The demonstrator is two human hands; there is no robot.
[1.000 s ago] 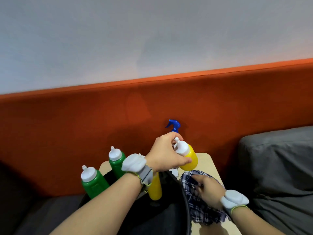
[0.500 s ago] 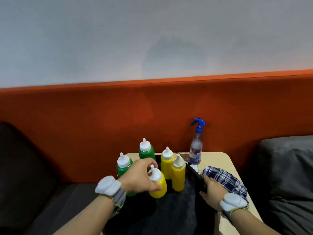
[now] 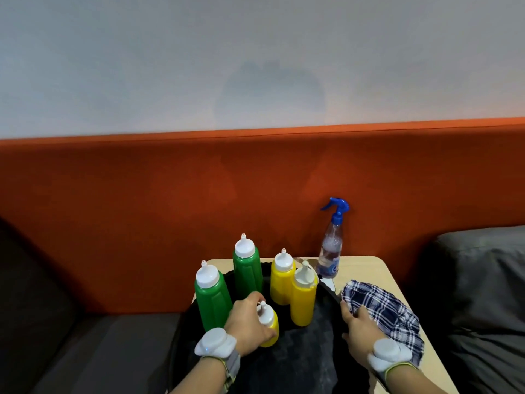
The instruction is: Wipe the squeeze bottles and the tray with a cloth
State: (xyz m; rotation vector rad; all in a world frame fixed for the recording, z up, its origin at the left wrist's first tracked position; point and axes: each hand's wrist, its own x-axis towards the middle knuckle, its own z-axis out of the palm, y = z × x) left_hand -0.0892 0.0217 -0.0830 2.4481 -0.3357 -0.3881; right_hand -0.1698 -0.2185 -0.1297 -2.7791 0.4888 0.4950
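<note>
On the black tray [image 3: 312, 362], the left hand [image 3: 248, 322] grips a short yellow bottle [image 3: 268, 325] — a careless lift could topple the taller yellow bottle [image 3: 303, 305] nearby — right hand [image 3: 359, 327] touching the cloth [image 3: 383, 311], grip unclear.

On the tray [image 3: 312, 354] stand the squeeze bottles [image 3: 303, 300] — cloth [image 3: 383, 311] to its right, spray bottle [image 3: 331, 251] behind.

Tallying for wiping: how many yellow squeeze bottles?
3: back yellow bottle and middle yellow bottle together on the tray; near yellow bottle in the left hand. None looks hidden.
</note>
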